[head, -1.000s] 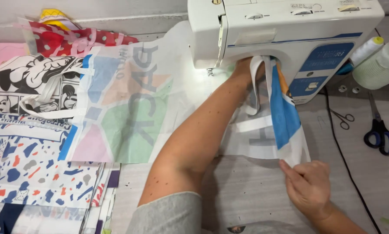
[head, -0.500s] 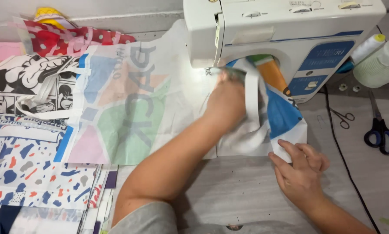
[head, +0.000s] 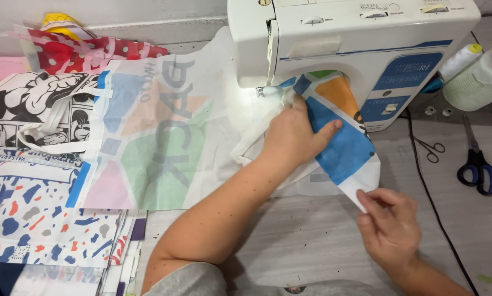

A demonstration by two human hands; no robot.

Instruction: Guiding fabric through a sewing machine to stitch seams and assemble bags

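Surface: grey wooden table (head: 311, 241) is carrying a white sewing machine (head: 355, 38) at the back, lit at the needle.
Bag: white fabric bag (head: 344, 148) with blue, orange and green patches is lying under the machine's arm, one corner trailing toward the person.
Left hand: left hand (head: 295, 134) is pressing flat on the bag just beside the needle, fingers spread, gripping nothing.
Right hand: right hand (head: 391, 225) is pinching the bag's near white corner between thumb and fingers.
Strap: white strap (head: 246, 145) is looping out left of the left hand.
Left side: printed fabrics (head: 43, 164) are lying stacked.
Right side: blue-handled scissors (head: 476, 167), small snips (head: 429, 147) and thread cones (head: 473, 74) are sitting well apart from the hands.
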